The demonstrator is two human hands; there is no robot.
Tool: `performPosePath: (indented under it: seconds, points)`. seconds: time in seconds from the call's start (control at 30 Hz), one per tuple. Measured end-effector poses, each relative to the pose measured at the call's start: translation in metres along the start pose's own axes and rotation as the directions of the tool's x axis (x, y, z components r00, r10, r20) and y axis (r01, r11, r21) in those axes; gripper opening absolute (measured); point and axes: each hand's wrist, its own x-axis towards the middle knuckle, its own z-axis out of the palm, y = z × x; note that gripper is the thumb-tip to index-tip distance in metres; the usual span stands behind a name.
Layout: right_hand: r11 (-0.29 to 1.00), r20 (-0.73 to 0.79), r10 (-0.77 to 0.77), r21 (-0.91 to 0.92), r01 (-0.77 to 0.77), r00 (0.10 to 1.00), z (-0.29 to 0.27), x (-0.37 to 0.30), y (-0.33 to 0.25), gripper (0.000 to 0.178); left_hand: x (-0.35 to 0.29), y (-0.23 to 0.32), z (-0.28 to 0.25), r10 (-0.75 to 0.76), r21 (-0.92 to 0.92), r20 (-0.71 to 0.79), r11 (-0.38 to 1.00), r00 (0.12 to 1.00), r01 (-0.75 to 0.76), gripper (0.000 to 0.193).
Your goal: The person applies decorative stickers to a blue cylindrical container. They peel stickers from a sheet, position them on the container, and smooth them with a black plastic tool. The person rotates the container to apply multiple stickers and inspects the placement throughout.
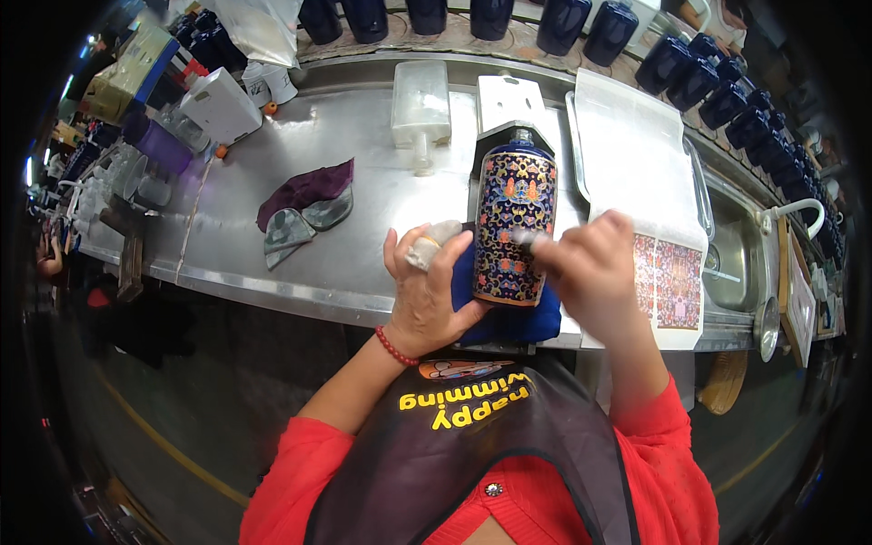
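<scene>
A dark blue bottle (516, 213) with a colourful floral pattern lies tilted on a stand, its neck pointing away from me. My left hand (425, 295) is beside its lower left, thumb near the bottle's base, fingers apart and partly bent. A pale grey wrap (427, 245) with a yellowish band covers part of those fingers. Blurred by motion, my right hand (589, 268) is closed at the bottle's right side. A small pale and dark tip pokes out of it over the pattern; its kind is unclear. Blue cloth (536, 329) lies under the bottle's near end.
Patterned transfer sheets (668, 282) and white paper (627, 136) lie to the right, before a sink (731, 263). Purple and grey cloths (309, 204) and a clear plastic container (421, 104) rest on the metal table. Several dark blue bottles (490, 16) line the far side.
</scene>
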Motion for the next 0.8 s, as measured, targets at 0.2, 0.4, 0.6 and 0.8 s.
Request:
performPosePath:
  seconds: [0.2, 0.4, 0.6, 0.8]
  points:
    - [0.873, 0.214, 0.239, 0.379, -0.306, 0.947, -0.010, 0.009, -0.004, 0.027, 0.012, 0.003, -0.010, 0.244, 0.204, -0.097, 0.954, 0.965, -0.221, 0.089]
    - [0.950, 0.160, -0.183, 0.282, 0.132, 0.970, -0.005, -0.004, 0.000, 0.034, 0.015, 0.003, -0.002, 0.136, 0.084, -0.068, 0.988, 0.988, -0.130, 0.098]
    - [0.788, 0.024, 0.485, 0.422, -0.449, 0.874, 0.004, 0.005, 0.011, 0.030, 0.012, 0.002, -0.002, 0.139, 0.121, -0.087, 0.984, 0.986, -0.128, 0.103]
    - [0.800, 0.263, -0.264, 0.598, 0.058, 0.928, -0.002, 0.018, 0.007, 0.029, 0.012, 0.003, 0.001, 0.035, 0.098, 0.041, 0.994, 0.999, -0.039, 0.104]
